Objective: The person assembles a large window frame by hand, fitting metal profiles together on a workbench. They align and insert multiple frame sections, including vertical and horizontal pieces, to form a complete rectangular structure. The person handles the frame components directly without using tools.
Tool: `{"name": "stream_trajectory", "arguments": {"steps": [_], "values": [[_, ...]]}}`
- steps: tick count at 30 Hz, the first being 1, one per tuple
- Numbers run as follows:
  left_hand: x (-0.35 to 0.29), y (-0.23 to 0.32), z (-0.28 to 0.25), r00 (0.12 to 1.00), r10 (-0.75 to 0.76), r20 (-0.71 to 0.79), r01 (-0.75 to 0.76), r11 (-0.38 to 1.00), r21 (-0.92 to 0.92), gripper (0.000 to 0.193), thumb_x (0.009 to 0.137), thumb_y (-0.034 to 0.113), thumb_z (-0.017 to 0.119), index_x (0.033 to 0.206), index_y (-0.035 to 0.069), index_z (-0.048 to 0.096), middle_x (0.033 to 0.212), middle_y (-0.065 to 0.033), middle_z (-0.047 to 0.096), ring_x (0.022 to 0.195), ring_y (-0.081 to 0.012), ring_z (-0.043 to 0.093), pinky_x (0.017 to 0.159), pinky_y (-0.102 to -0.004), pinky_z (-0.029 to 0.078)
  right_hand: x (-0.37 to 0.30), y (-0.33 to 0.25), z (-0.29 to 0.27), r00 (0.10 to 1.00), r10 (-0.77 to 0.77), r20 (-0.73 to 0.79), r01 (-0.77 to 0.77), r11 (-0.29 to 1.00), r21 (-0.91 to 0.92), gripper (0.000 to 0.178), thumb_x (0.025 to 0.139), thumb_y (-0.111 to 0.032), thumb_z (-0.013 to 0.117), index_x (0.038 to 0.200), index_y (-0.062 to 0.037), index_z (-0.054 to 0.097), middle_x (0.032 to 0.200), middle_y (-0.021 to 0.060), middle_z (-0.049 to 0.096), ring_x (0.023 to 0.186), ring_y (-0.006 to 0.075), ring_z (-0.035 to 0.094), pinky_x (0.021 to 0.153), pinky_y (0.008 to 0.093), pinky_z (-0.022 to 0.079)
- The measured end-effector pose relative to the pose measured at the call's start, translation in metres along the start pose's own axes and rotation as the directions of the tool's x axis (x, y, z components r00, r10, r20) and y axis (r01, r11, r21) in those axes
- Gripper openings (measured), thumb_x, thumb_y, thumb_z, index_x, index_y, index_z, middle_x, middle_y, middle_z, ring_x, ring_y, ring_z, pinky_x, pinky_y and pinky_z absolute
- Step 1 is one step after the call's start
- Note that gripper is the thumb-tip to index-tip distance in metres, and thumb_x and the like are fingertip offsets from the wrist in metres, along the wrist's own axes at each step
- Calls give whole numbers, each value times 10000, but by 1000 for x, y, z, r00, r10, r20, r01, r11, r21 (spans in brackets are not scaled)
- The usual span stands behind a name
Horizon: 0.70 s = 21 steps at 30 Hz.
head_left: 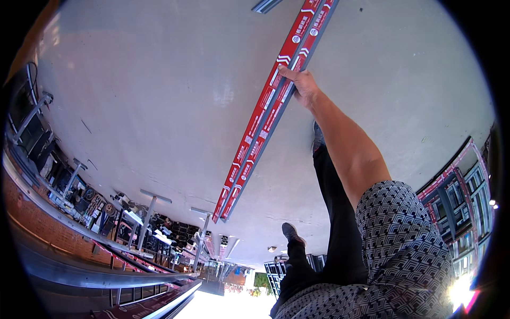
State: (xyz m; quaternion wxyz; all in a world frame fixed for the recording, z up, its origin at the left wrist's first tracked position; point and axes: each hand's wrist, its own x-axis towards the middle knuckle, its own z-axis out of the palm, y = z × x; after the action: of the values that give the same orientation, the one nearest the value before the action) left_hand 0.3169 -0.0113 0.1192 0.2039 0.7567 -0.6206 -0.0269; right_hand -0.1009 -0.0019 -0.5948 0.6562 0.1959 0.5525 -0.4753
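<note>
My right hand [300, 85] is closed round a long straight metal profile [263, 119] covered with red printed protective film. A dark grey groove runs down its middle. The thumb lies across its upper face, while the other fingers are mostly hidden beneath it. Held at a slant above the floor, the profile passes out of the picture at the top, and its near end [224, 215] points down and left. My right arm reaches out from a patterned grey short sleeve. No part of my left hand shows.
Smooth grey floor [159, 95] surrounds my legs and dark shoes [290, 232]. Another metal piece [267, 5] shows at the top edge. To the left are metal stands [152, 212], long bars [106, 275] and cluttered parts. Stacked frames [457, 199] stand at the right.
</note>
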Motion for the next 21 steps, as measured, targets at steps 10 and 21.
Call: {"name": "stream_trajectory", "arguments": {"steps": [10, 21], "values": [[91, 39, 254, 910, -294, 293, 169, 908, 384, 819, 1121, 540, 595, 1506, -176, 487, 1386, -302, 647, 1134, -337, 688, 944, -403, 560, -21, -80, 20, 971, 228, 68, -235, 964, 121, 524, 941, -271, 884, 1324, -53, 601, 1227, 123, 724, 1160, 293, 726, 1078, 580, 579], [130, 26, 516, 862, 30, 507, -239, 905, 352, 672, 1066, 666, 572, 1058, -4, 623, 932, -252, 686, 880, -505, 678, 781, -552, 531, -15, -80, 27, 932, 360, -29, -347, 914, 210, 375, 1001, -202, 806, 1278, -68, 592, 1125, 102, 736, 1047, 278, 769, 995, 581, 638]]}}
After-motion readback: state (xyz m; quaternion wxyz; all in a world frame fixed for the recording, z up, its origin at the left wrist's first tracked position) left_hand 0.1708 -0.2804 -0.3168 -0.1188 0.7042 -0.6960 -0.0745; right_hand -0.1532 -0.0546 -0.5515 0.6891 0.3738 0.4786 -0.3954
